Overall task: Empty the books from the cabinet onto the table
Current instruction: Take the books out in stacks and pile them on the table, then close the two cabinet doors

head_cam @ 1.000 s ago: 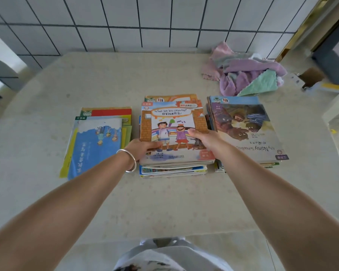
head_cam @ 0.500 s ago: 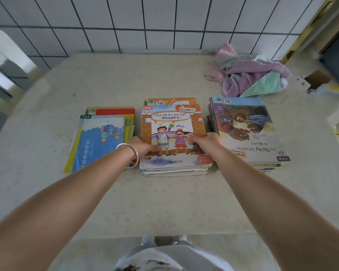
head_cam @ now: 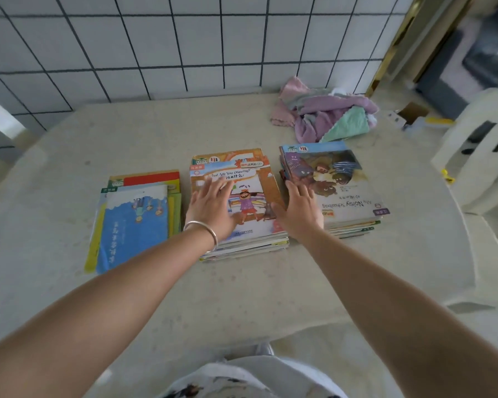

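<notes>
Forearms enter from the lower corners of the frame. My left hand, bracelet at the wrist, lies flat with fingers spread on the middle stack of books at frame centre. My right hand, fingers straight and holding nothing, sits over the gap between that stack and the right stack. A left stack lies just beside, on the table. Crumpled cloths sit at upper right before the tiled wall.
</notes>
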